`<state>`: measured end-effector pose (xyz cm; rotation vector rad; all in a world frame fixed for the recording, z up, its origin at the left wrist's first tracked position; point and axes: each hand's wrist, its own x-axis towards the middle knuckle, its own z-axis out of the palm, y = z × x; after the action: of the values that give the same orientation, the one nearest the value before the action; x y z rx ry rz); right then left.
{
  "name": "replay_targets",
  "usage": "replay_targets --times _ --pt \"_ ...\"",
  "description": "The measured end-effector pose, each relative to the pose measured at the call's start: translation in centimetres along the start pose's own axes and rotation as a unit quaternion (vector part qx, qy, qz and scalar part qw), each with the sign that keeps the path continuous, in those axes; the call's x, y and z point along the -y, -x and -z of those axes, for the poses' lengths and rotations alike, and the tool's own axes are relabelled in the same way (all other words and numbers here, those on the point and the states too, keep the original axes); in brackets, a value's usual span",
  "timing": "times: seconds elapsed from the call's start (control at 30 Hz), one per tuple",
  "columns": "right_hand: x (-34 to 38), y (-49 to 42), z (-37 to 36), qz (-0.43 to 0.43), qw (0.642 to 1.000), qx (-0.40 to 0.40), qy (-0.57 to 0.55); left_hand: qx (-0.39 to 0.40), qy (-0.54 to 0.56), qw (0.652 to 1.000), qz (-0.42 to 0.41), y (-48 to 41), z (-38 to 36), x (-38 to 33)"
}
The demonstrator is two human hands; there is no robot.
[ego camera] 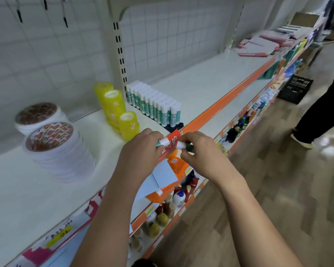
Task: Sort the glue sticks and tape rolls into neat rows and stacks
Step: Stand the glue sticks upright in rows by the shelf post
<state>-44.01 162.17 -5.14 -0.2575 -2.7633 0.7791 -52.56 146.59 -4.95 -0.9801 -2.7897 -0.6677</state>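
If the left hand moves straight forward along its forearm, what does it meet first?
Most likely the row of glue sticks ahead of the left hand, passing just right of the short yellow tape stack. Depth is unclear, so it might brush that stack first.

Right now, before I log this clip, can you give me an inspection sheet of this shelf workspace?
Surface: white shelf with an orange front edge.
Job's things: glue sticks upright in tight rows by the back post; yellow tape rolls stacked beside them; wide white tape rolls in two stacks at left; single glue stick held over the front edge.
Clutter: red tag, orange packet and pale blue sheet under the hands.
Grippers: left hand and right hand each hold an end of the single glue stick, fingers curled.
Cables: nothing seen.
Surroundings: grid panel behind, bottles on lower shelves, black crate on the floor, person's leg at right.
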Motion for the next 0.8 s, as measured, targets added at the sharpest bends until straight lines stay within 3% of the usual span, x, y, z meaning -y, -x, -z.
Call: replay_targets --times 0.4,0.8 --pt "-2.3 -5.9 0.3 -0.001 1.0 0.007 0.009 0.03 -0.007 0.999 0.01 -5.9 -2.8 0.9" --pt "-5.1 -11.5 0.0 0.109 0.99 0.086 0.03 0.048 0.029 0.993 0.105 -8.4 -4.5 0.1"
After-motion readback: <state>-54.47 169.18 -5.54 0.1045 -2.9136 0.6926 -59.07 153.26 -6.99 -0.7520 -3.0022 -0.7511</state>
